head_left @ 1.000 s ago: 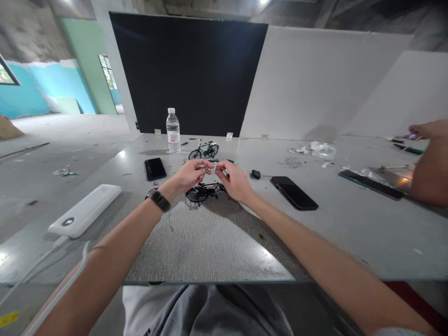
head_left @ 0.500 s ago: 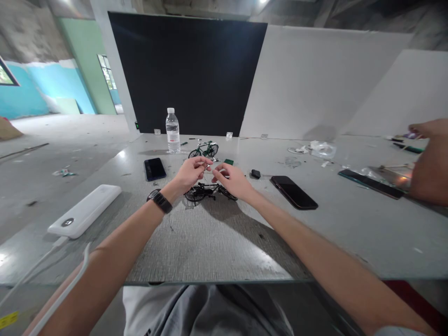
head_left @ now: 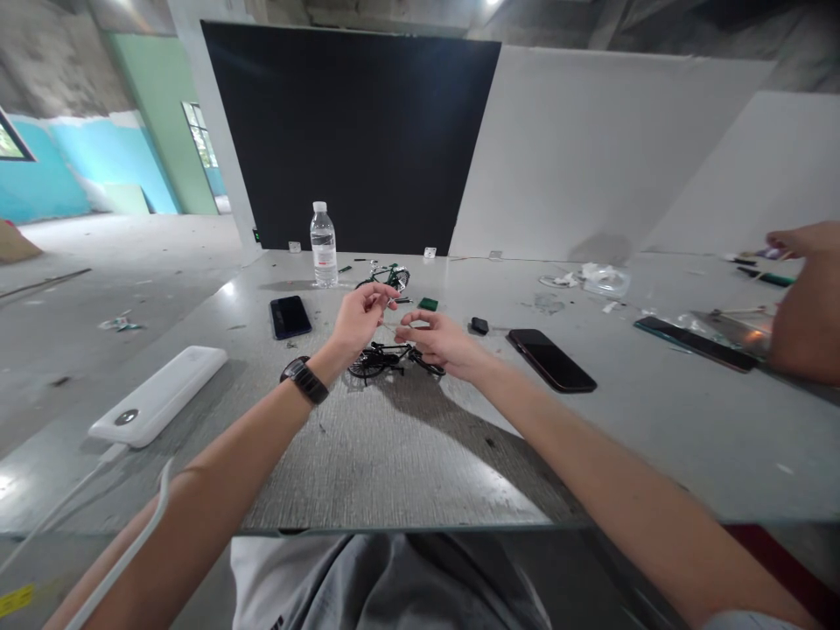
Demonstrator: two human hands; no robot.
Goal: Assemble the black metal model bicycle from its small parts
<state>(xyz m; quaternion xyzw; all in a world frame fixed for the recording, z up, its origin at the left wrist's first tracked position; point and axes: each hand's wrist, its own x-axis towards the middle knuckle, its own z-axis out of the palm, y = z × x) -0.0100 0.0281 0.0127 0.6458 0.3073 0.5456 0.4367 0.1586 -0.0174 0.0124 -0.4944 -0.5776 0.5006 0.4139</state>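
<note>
Black model bicycle (head_left: 387,357) stands on its wheels mid-table, right beneath both hands. From the near edge: the grey table (head_left: 407,464) ends just above the person's lap, and the stretch between that edge and the bicycle is bare, with only the two forearms crossing it. Near left, a white power bank (head_left: 158,394) lies close to the table's left edge, and a white cable (head_left: 111,560) trails off the front.

Moving up, the left hand (head_left: 358,317), with a black watch (head_left: 304,380) on its wrist, is raised above the bicycle. Its thumb and forefinger are pinched tight on a small silvery part (head_left: 388,303), too tiny to make out further. The right hand (head_left: 438,341) hovers lower, just over the bicycle's right end, fingertips drawn together and aimed at the left hand. Whether they grip anything, I cannot tell. The two hands are close but apart.

On the flanks, a dark phone (head_left: 290,316) lies flat, well apart to the left. A second black phone (head_left: 551,359) lies near the right forearm, with open surface around it. Just beyond the right hand sit a small green piece (head_left: 429,304) and a small black item (head_left: 479,325).

Farther back, a green model bicycle (head_left: 395,276) is half hidden behind the left hand, and a water bottle (head_left: 324,245) stands upright beside it. Far right, another person's arm (head_left: 804,306) rests on the table next to a third phone (head_left: 696,344), with a clear plastic bag (head_left: 604,280) beyond. A black panel (head_left: 347,140) and white boards (head_left: 591,157) stand along the far edge and close it off.
</note>
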